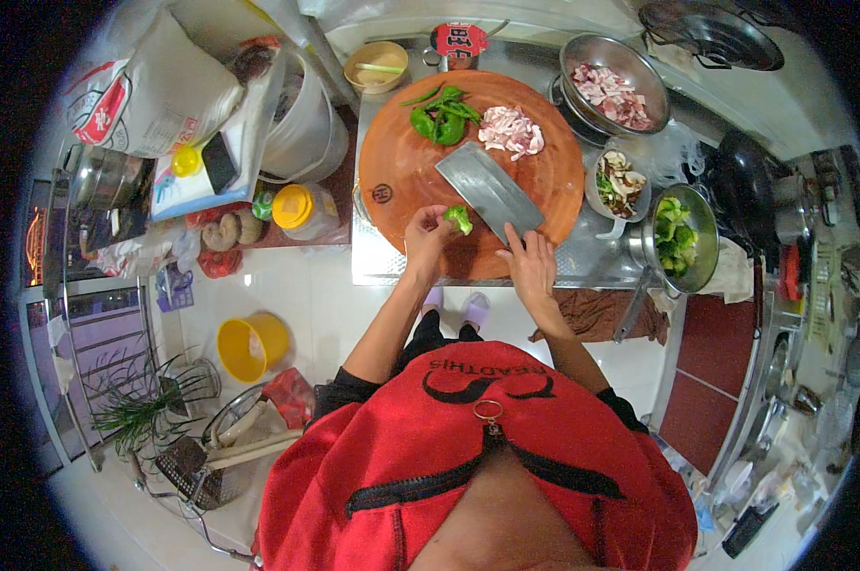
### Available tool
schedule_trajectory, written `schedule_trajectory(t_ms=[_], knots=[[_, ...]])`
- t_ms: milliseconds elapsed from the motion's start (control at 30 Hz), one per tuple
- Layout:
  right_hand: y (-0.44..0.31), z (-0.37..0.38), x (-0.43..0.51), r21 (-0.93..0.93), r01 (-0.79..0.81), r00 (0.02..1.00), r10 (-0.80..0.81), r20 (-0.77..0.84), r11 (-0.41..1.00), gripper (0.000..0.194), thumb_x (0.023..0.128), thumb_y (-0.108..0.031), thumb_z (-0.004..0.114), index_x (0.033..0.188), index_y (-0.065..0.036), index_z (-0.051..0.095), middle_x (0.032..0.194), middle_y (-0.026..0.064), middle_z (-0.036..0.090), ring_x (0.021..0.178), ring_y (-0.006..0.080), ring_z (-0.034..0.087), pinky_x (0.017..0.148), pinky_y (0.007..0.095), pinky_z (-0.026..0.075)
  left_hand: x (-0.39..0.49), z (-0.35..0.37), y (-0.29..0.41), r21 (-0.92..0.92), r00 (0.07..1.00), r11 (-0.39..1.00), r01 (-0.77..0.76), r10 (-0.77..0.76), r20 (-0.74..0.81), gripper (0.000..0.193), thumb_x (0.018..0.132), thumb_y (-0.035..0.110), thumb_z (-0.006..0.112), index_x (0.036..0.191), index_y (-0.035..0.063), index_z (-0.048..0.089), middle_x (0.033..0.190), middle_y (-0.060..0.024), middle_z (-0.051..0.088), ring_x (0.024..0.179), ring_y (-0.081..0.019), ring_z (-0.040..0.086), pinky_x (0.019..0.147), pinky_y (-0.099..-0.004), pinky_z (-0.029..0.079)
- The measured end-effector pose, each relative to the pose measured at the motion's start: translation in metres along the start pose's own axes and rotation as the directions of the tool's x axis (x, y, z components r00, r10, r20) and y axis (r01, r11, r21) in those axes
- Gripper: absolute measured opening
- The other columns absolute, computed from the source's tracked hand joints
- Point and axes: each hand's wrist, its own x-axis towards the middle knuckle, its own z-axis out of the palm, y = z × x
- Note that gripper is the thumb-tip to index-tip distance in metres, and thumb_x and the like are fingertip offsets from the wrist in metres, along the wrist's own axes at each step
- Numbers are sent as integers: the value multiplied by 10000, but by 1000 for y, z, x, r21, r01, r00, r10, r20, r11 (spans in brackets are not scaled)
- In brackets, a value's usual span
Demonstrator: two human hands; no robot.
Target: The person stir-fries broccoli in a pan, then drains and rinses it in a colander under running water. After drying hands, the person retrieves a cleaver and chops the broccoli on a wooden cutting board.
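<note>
My left hand [430,235] pinches a small green broccoli floret [458,220] above the near part of a round wooden chopping board [415,175]. To its right, my right hand [532,265] is at the near end of a cleaver [488,189], with a finger reaching onto the blade. The cleaver's handle is hidden under that hand. The broad blade slants across the board, its far end pointing up and left. Beyond it lie green peppers [444,118] and a heap of cut pale pink meat [512,132].
Right of the board stand a steel bowl of sliced meat [612,96], a white container of cut mushrooms [619,187] and a handled pan of broccoli [676,239]. A small bowl [376,66] sits behind. A yellow-lidded jar [301,210] is left; a yellow bin [253,347] stands on the floor.
</note>
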Motion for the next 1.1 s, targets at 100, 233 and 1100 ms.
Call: schedule_trajectory(t_ms=[100,233,1100], knots=[[0,-8,12,103,-15,998,21,-53,995,343,798,-252,691,1101,-96,651,894,100,536,783,271,548,688,392,470,1,5,-5,164,996,982,-91,89,20,224,821,-19,613,1039,5,568,936,-56,604,867,-154,603,744,-256,509],[-12,-12,36,726,-312,945,281,168,613,278,839,-286,665,966,-39,652,925,139,650,897,318,604,775,388,475,-11,27,-8,322,969,914,-248,226,102,294,788,-3,664,1077,32,627,940,-32,574,876,-138,570,781,-250,464],[259,-133,134,39,-674,664,628,-404,738,245,843,-263,556,928,-65,671,858,178,669,819,362,646,723,464,498,11,33,7,132,983,978,-159,145,112,272,803,-44,650,1063,29,619,1010,-16,612,915,-111,573,827,-245,450]])
